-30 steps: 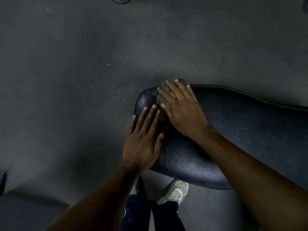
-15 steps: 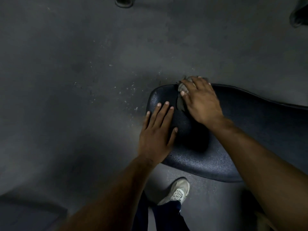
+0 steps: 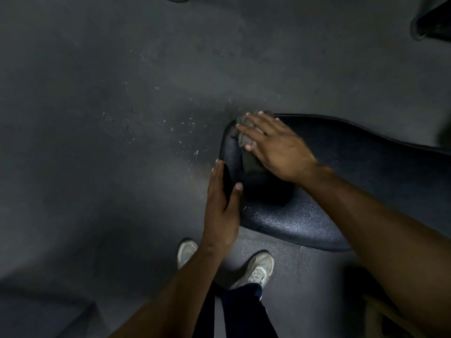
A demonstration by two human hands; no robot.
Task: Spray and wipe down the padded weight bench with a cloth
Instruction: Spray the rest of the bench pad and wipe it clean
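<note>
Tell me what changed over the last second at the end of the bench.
The left hand slid off the pad's top to its edge, fingers down the side, thumb on top. The right hand keeps pressing the cloth flat at the far corner of the bench.

The cloth (image 3: pixel 245 139) lies on the bench (image 3: pixel 341 172) at its left end, under the right hand (image 3: pixel 275 147).
</note>
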